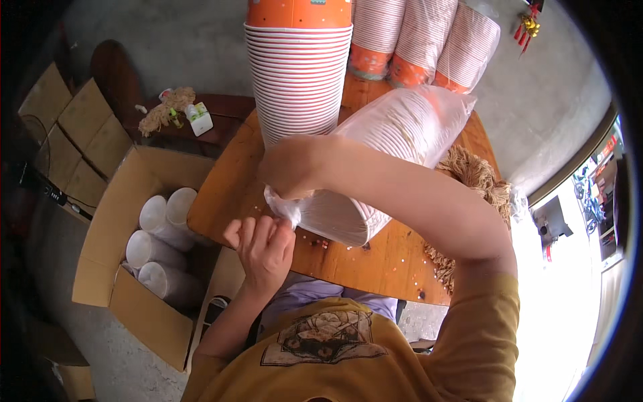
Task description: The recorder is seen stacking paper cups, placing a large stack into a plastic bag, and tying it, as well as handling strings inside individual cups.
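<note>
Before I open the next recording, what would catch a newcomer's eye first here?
First, the tall, orange-topped cup stack, upright at top centre. Just right and below it, a bagged stack lies on the table, its gathered end by the left hand and right hand. At left, an open carton holds pale cylinders.

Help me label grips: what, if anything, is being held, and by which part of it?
The plastic bag of cups, by its gathered end, in the right hand; whether the left hand also grips it cannot be told.
</note>
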Available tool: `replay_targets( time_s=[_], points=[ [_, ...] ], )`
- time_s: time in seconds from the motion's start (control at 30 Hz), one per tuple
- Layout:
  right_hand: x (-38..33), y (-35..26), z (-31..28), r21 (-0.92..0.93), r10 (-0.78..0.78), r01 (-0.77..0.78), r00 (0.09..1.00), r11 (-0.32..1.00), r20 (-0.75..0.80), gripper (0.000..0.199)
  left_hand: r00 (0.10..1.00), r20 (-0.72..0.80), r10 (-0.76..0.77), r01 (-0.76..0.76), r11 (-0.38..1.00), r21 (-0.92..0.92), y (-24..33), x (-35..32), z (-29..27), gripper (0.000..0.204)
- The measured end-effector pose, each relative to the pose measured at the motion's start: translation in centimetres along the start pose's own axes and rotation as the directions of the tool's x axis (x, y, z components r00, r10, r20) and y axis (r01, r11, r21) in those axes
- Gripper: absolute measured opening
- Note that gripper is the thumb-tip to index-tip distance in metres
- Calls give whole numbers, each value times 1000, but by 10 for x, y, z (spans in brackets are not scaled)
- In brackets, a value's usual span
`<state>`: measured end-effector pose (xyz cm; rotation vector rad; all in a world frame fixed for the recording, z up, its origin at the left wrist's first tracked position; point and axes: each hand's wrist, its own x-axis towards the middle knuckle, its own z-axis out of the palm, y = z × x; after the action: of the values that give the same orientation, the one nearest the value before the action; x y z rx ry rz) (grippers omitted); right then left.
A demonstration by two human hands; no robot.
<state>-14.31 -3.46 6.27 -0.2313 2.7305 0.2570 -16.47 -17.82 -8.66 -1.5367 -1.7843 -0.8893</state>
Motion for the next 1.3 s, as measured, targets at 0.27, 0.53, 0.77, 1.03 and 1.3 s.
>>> replay_targets(
  time_s=[0.27,0.53,0.77,1.03,1.3],
  points=[
    [130,53,121,-165,97,-146,956,975,-276,28,948,-313,52,-78,994,-72,6,11,23,40],
    [40,40,39,636,-245,67,949,768,197,27,868,157,-471,436,572,-695,28,-11,32,37],
    [21,28,41,845,-89,-23,993,534,84,32,967,-13,-254,220,861,-458,26,-9,27,22],
    [-51,-29,47,290,227,126,370,949,-901,32,540,642,-544,572,-322,-754,43,-12,26,20],
    [-91,-141,174,820,817,-61,158,569,-555,22,531,812,-243,638,-516,-572,62,-10,15,15]
  ],
)
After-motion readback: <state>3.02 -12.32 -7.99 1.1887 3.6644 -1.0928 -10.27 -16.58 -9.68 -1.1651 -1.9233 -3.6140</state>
